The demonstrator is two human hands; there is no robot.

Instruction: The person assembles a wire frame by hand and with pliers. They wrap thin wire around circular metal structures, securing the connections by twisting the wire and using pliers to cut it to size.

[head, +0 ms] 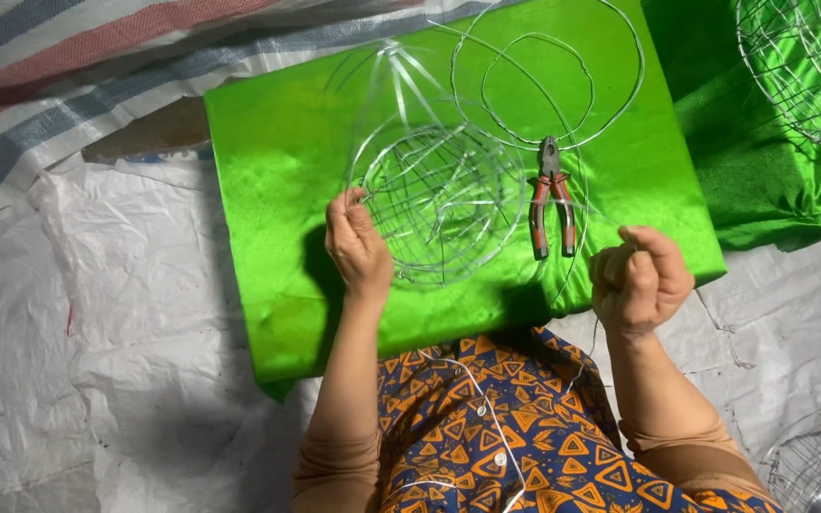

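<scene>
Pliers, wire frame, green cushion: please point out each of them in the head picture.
pliers (550,198), head view, on the red and grey handles just below the joint.
wire frame (434,204), head view, on the crossing wires in its middle.
green cushion (277,171), head view, on bare cloth at its left part.

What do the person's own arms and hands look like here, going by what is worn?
Both hands, left hand and right hand, are bare: no gloves, and no rings or watch that I can make out. The forearms are uncovered; tan sleeves are pushed up near the elbows, under a navy garment patterned with orange triangles and small white buttons.
</scene>
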